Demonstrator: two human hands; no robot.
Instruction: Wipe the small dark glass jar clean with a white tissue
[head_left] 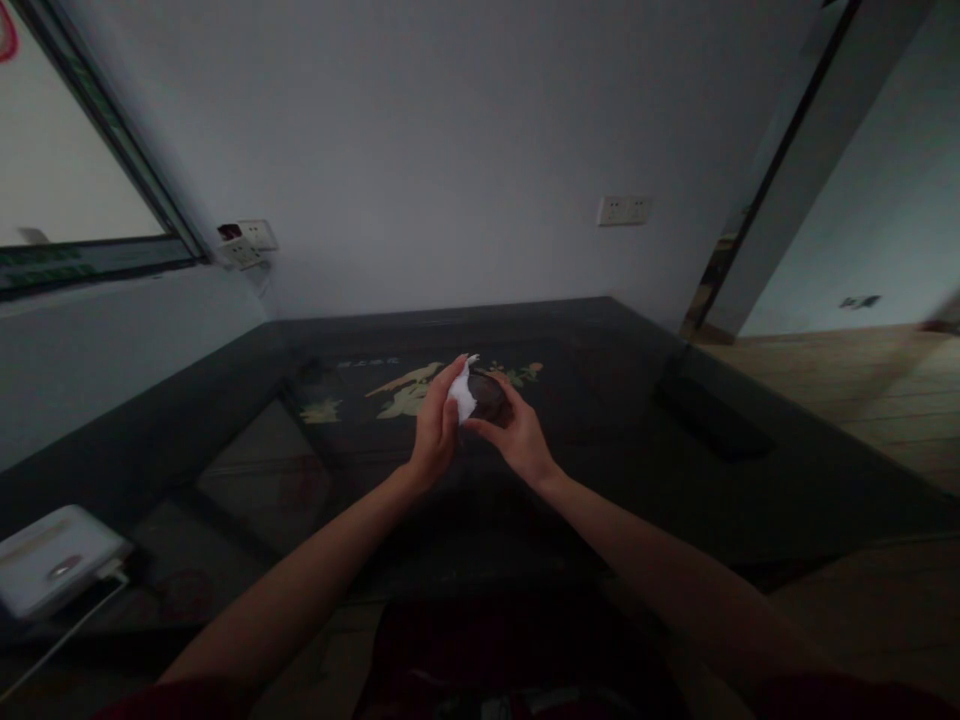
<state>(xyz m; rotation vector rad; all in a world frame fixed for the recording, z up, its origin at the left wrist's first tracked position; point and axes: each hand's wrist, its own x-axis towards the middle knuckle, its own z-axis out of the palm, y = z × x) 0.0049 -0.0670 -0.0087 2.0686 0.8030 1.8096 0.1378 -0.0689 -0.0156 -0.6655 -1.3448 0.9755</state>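
Above the dark glossy table [465, 520], my two hands meet around a small dark round object [487, 397], whose exact kind is too dim to make out. My right hand [520, 430] is curled about its right side, thumb below and fingers over the far edge. A crumpled white tissue [463, 392] lies in my left hand [435, 425], pressed between the fingers and the left side of the round object. The far fingers of both hands are partly hidden.
Bird and flower decoration [409, 390] marks the tabletop. A long dark object [709, 415] lies to the right. At the left edge sits a white box-like device [60, 555] with a cable. The wall behind bears sockets [624, 210].
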